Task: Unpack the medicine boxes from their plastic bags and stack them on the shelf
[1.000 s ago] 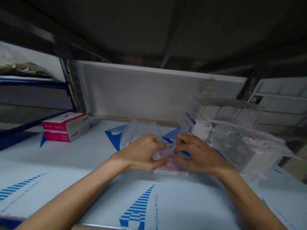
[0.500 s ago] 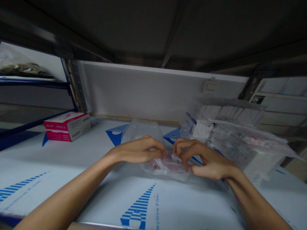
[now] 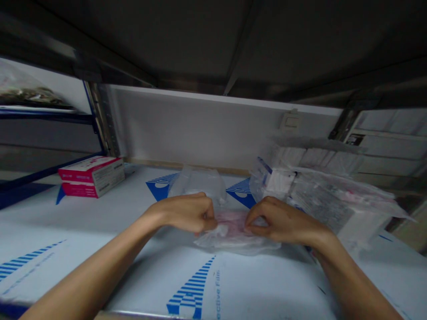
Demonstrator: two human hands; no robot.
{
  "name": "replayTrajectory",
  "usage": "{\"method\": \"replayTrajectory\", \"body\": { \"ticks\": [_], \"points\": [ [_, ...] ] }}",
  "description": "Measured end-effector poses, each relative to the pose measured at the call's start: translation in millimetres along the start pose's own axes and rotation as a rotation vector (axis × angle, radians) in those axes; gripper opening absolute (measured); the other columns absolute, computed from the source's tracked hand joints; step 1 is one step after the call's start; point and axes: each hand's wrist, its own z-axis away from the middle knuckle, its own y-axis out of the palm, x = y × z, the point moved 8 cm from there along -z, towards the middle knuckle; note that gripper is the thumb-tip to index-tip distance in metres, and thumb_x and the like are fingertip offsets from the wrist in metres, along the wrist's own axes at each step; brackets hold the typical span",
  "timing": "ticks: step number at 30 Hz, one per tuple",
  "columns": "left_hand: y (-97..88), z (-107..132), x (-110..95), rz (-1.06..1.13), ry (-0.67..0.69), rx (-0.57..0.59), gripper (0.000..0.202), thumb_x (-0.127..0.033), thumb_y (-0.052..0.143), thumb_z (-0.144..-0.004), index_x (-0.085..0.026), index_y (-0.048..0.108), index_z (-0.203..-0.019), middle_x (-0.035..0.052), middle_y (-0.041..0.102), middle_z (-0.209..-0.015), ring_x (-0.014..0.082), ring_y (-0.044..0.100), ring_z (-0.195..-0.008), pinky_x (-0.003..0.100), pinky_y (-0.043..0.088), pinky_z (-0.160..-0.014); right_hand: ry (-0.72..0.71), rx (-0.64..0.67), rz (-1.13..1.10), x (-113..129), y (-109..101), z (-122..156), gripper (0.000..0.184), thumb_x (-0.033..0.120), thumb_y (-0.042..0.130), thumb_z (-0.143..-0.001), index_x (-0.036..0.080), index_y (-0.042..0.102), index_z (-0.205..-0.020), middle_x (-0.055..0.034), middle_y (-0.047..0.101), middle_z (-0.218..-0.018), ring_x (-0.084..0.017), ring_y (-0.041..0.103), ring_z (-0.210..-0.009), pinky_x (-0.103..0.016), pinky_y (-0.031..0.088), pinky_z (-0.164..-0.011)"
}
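Note:
A clear plastic bag (image 3: pixel 233 235) with something pinkish inside lies on the shelf between my two hands. My left hand (image 3: pixel 190 213) is closed on the bag's left side, fingers curled and partly hidden. On its right, my right hand (image 3: pixel 280 220) pinches the plastic between thumb and fingertips. What the pink contents are, I cannot make out. Just behind my left hand rests another clear plastic package (image 3: pixel 198 180).
Two stacked pink and white boxes (image 3: pixel 93 175) stand at the back left. On the right, white boxes and packets in clear plastic (image 3: pixel 327 191) are piled up. The shelf (image 3: pixel 140 271) has a film with blue print. A dark shelf (image 3: pixel 200 44) hangs overhead.
My hands have moved apart, the left one to the left and the right one slightly right. The bag between them is now spread wider, and the left fingers have curled tighter.

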Motion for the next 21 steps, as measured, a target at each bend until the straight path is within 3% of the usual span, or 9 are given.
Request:
{"method": "replayTrajectory", "body": {
  "ticks": [4,7,10,12,15,17,21],
  "points": [
    [-4.5,-6.5,-4.0,-0.197,-0.012,-0.195,0.036,-0.034,0.051,-0.095,-0.018,0.076,-0.074,0.0051,0.071,-0.066,0.0161,0.062,-0.062,0.029,0.041,-0.063,0.040,0.086,0.054,-1.8,9.7,0.5,0.068,0.042,0.080,-0.069,0.030,0.064,-0.134,-0.0075,0.066,-0.136,-0.033,0.058,-0.125,-0.045,0.043,-0.107],
    [-1.2,-14.4,-13.8,-0.249,0.069,-0.319,0.024,-0.027,0.056,-0.095,-0.020,0.079,-0.092,0.0083,0.077,-0.086,0.0204,0.069,-0.082,0.032,0.045,-0.075,0.029,0.181,0.055,3.0,21.8,-1.8,0.088,0.044,0.082,-0.064,0.027,0.053,-0.145,-0.0097,0.055,-0.149,-0.035,0.054,-0.131,-0.045,0.041,-0.110],
    [13.7,-23.4,-28.2,-0.110,0.292,-0.315,0.023,-0.019,0.054,-0.096,-0.021,0.076,-0.103,0.0063,0.077,-0.100,0.0177,0.069,-0.092,0.028,0.047,-0.081,0.049,0.205,0.085,2.2,29.0,-5.0,0.084,0.046,0.084,-0.061,0.023,0.058,-0.137,-0.0124,0.061,-0.140,-0.035,0.059,-0.123,-0.046,0.044,-0.105],
    [24.0,-29.4,-28.1,-0.020,0.329,-0.272,0.023,-0.017,0.052,-0.097,-0.019,0.075,-0.099,0.0062,0.076,-0.097,0.0159,0.068,-0.087,0.026,0.047,-0.077,0.054,0.202,0.097,0.2,31.0,-6.2,0.077,0.045,0.086,-0.060,0.022,0.063,-0.129,-0.0129,0.065,-0.131,-0.035,0.062,-0.116,-0.046,0.047,-0.101],
    [32.5,-34.5,-19.0,-0.023,0.233,-0.234,0.024,-0.018,0.050,-0.095,-0.018,0.072,-0.085,0.0058,0.073,-0.080,0.0156,0.065,-0.072,0.027,0.044,-0.065,0.044,0.191,0.087,-2.9,31.1,-6.0,0.078,0.046,0.087,-0.061,0.019,0.062,-0.130,-0.0156,0.064,-0.133,-0.037,0.061,-0.118,-0.050,0.047,-0.102],
    [34.3,-33.3,-16.6,-0.093,0.180,-0.205,0.021,-0.027,0.057,-0.092,-0.018,0.070,-0.078,0.0056,0.070,-0.074,0.0167,0.062,-0.067,0.030,0.041,-0.060,0.036,0.175,0.074,-4.5,29.4,-5.7,0.081,0.049,0.085,-0.064,0.020,0.060,-0.135,-0.0159,0.062,-0.137,-0.038,0.059,-0.123,-0.051,0.045,-0.105],
    [29.4,-28.5,-15.3,-0.283,0.053,-0.196,0.038,-0.052,0.068,-0.083,-0.017,0.074,-0.096,0.0106,0.072,-0.096,0.0237,0.067,-0.080,0.035,0.046,-0.069,-0.004,0.147,0.066,-4.6,27.8,-6.7,0.081,0.047,0.084,-0.066,0.023,0.058,-0.138,-0.0128,0.061,-0.140,-0.035,0.058,-0.125,-0.048,0.044,-0.107]
  ]
}}
